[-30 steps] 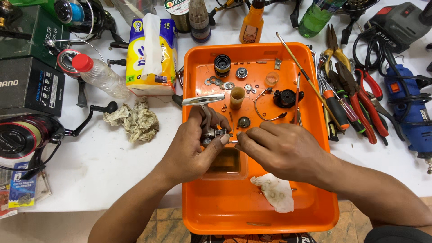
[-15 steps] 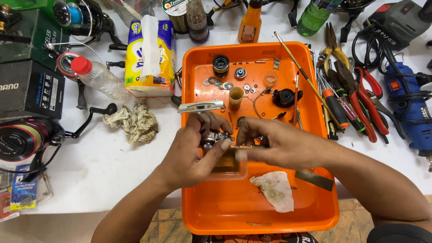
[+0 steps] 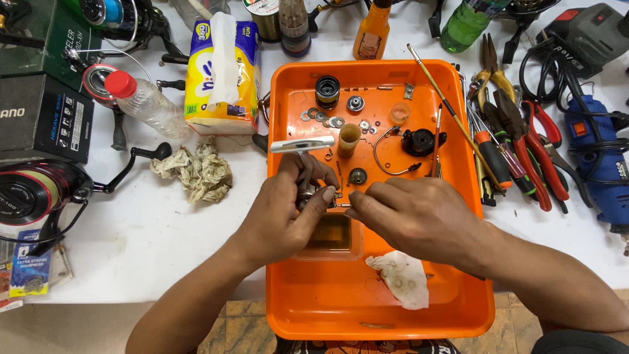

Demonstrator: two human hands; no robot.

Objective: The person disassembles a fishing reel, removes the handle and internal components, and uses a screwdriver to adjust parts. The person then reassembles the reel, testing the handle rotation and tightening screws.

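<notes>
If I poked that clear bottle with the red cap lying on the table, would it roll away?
Probably, a little. The bottle lies on its side on the white table, and its round body looks free to turn. It seems thin clear plastic, so likely light and easily nudged. The tissue pack close beside it would likely stop it rolling that way.

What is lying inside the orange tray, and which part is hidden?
In the orange tray: washers, black spool, stained cloth. Left hand and right hand cover most of the small metal part.
</notes>
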